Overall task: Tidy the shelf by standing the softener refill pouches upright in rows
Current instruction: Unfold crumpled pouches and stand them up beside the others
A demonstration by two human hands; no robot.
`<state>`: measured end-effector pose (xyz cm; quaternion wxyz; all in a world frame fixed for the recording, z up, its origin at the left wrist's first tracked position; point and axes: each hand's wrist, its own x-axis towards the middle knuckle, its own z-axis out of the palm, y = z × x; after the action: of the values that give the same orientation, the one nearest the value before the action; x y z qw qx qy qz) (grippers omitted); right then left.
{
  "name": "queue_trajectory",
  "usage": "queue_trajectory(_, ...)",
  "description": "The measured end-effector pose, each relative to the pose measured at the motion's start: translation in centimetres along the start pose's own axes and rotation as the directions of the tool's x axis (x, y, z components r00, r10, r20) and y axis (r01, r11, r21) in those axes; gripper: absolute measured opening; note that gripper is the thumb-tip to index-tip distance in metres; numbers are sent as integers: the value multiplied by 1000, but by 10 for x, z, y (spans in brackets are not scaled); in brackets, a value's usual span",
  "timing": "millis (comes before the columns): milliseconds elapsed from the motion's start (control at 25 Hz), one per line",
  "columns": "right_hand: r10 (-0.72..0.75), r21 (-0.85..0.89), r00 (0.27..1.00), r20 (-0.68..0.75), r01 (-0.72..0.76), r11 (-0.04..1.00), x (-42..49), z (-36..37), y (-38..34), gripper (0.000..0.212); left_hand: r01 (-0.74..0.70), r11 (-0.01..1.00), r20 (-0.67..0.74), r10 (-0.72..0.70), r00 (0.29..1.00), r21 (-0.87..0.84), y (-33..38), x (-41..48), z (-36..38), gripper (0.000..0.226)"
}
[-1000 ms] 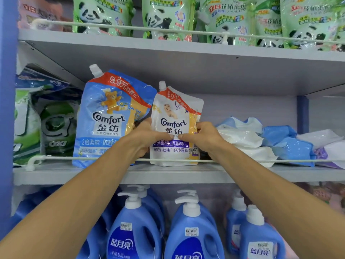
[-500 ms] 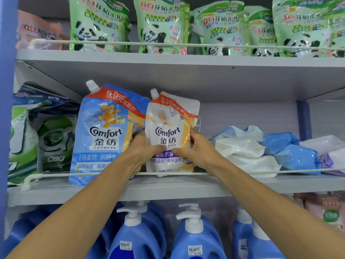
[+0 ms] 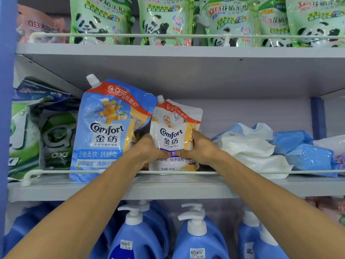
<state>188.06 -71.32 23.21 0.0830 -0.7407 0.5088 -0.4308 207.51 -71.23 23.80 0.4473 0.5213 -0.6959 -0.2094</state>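
both hands hold one white comfort pouch [image 3: 174, 126] on the middle shelf [image 3: 168, 189], behind the wire rail [image 3: 56, 171]. the left hand [image 3: 147, 148] grips its left edge and the right hand [image 3: 200, 148] grips its right edge. the pouch stands upright, spout on top, touching one blue comfort pouch [image 3: 104, 128] standing at its left. at the right lies a heap of flat pouches [image 3: 261, 148] (white and blue, i cannot count them surely). far left are two green bags [image 3: 54, 139]. above stand five panda pouches [image 3: 100, 19]. below, three blue pump bottles [image 3: 134, 238] show clearly.
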Motion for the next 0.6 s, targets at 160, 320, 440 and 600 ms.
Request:
queue_trajectory(160,-2,23,1000,9,2,1000,10,10,11,86,30,999,-94,-26,995,40,-4,5,9,68)
queue_trajectory(320,1,9,1000,19,-1,1000,7,12,12,82,32,999,-154,-27,988,30,-10,1,18,62)
queue_trajectory(440,5,-49,1000,6,-4,999,1,13,9,75,55,998,-134,-50,990,28,-9,-2,17,62)
queue_trajectory(600,26,-150,999,47,-18,988,-12,2,-9,61,20,996,-15,-19,1000,84,10,-16,6,42)
